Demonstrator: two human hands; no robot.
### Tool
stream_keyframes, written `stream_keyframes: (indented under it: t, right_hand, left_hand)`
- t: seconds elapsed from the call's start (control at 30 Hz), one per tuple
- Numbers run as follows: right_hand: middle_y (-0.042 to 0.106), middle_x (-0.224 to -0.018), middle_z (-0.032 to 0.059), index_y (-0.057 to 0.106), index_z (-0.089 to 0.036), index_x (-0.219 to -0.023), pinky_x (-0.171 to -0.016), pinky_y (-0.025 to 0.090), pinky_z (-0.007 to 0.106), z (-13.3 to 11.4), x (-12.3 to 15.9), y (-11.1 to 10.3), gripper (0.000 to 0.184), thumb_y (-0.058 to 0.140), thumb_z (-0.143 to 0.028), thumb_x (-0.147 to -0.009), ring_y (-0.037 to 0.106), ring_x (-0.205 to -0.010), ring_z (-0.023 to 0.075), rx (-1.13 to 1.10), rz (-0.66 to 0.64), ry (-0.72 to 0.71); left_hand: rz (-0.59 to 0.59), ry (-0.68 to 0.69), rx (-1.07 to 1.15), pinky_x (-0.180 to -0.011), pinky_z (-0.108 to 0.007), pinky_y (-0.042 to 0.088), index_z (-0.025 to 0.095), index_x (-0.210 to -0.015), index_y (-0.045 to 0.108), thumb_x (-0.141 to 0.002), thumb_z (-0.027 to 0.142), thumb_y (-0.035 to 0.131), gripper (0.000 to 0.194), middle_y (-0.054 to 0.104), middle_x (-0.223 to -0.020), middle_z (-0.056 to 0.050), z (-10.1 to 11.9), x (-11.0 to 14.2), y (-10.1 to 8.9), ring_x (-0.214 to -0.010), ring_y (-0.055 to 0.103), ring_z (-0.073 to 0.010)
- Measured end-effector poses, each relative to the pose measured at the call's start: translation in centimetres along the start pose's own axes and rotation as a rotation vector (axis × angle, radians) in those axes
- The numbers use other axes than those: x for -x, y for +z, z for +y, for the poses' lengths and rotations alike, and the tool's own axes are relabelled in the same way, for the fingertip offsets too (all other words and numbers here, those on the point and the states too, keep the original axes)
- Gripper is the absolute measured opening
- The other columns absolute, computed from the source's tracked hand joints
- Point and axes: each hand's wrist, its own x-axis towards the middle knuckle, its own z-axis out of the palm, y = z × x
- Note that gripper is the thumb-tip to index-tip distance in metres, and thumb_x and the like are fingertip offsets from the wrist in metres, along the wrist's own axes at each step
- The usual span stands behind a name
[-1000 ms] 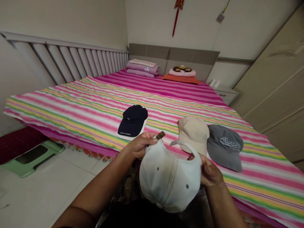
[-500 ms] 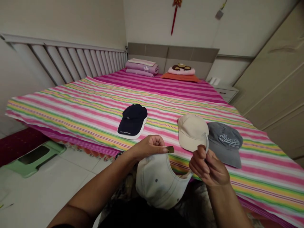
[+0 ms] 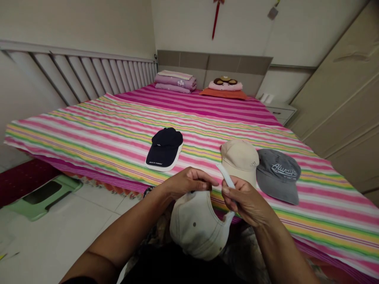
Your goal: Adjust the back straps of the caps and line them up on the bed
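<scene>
I hold a white cap (image 3: 195,227) low in front of me, its back opening turned up. My left hand (image 3: 189,182) pinches the buckle end of its back strap. My right hand (image 3: 245,201) is closed on the loose white strap (image 3: 225,180), whose tip points up toward the left hand. On the striped bed (image 3: 118,130) lie three more caps: a navy cap (image 3: 164,148) with a white brim edge, a beige cap (image 3: 239,158), and a grey cap (image 3: 278,173) with white lettering, touching the beige one.
Folded purple bedding (image 3: 176,81) and an orange pillow with a toy (image 3: 224,88) sit by the headboard. A slatted rail (image 3: 89,75) runs along the bed's far left. A green stool (image 3: 41,196) stands on the tiled floor; a wardrobe (image 3: 343,98) is on the right.
The white cap has dropped lower. My right hand has pulled the loose strap free and swung its tip leftward toward the buckle in my left hand; the brass buckle is now hidden by my fingers.
</scene>
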Motion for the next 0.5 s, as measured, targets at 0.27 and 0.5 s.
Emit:
stream_keyframes:
  t: [0.27, 0.5]
  right_hand:
    - [0.047, -0.050, -0.0075, 0.048, -0.015, -0.074, -0.033, 0.024, 0.014, 0.8, -0.4, 1.0, 0.031, 0.071, -0.032, -0.061, 0.035, -0.033, 0.0016, 0.128, 0.025, -0.023]
    - [0.047, -0.046, -0.0076, 0.047, -0.016, -0.069, -0.033, 0.023, 0.015, 0.6, -0.2, 1.5, 0.030, 0.071, -0.032, -0.061, 0.033, -0.031, 0.0021, 0.079, 0.045, 0.020]
  left_hand:
    - [0.049, 0.050, 0.104, -0.064, -0.021, 0.042, 0.012, -0.077, 0.057, -0.059, 0.023, 0.073, 0.026, 0.062, -0.074, -0.004, -0.7, -0.3, 0.6, -0.067, 0.057, -0.0098]
    - [0.066, 0.063, 0.117, -0.065, -0.023, 0.043, 0.012, -0.072, 0.056, -0.058, 0.020, 0.073, 0.024, 0.062, -0.072, -0.003, -1.3, -0.4, 0.8, -0.066, 0.058, -0.0102]
